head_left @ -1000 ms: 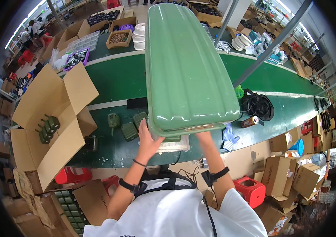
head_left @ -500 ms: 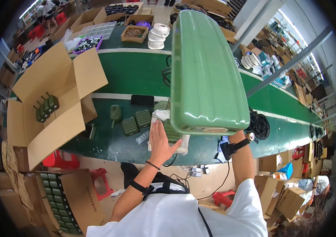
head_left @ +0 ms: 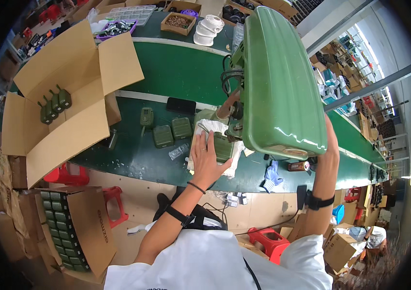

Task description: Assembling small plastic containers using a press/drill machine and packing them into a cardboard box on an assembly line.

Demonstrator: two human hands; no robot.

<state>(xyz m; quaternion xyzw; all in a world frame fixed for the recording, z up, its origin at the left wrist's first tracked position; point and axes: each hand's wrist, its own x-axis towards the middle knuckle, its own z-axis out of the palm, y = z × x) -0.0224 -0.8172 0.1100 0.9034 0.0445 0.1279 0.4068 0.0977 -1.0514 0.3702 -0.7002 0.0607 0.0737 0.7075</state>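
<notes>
My left hand (head_left: 206, 162) has its thumb and fingers around the near corner of a small dark-green ribbed boxy device (head_left: 223, 148). The device lies on a white cloth (head_left: 233, 163), below the large green cover (head_left: 283, 87) of a bench machine with a metal post (head_left: 227, 105). My right forearm (head_left: 319, 198) reaches up along the right side of that cover. The wrist and edge of my right hand (head_left: 331, 137) show there, but its fingers are hidden behind the cover. Two similar green devices, one in front (head_left: 163, 136) and one beside it (head_left: 182, 127), stand left of the cloth.
Left is an open cardboard box (head_left: 68, 140) holding several green devices with straps. A black phone (head_left: 181, 105), a smaller green device (head_left: 146, 117) and a clear plastic bag (head_left: 178, 152) lie on the bench. A drink can (head_left: 298, 166) and blue glove (head_left: 272, 177) are right of the machine.
The view has shifted, so the machine's post and underside now show. My right arm has moved up along the cover's right side. My left hand stays at the device.
</notes>
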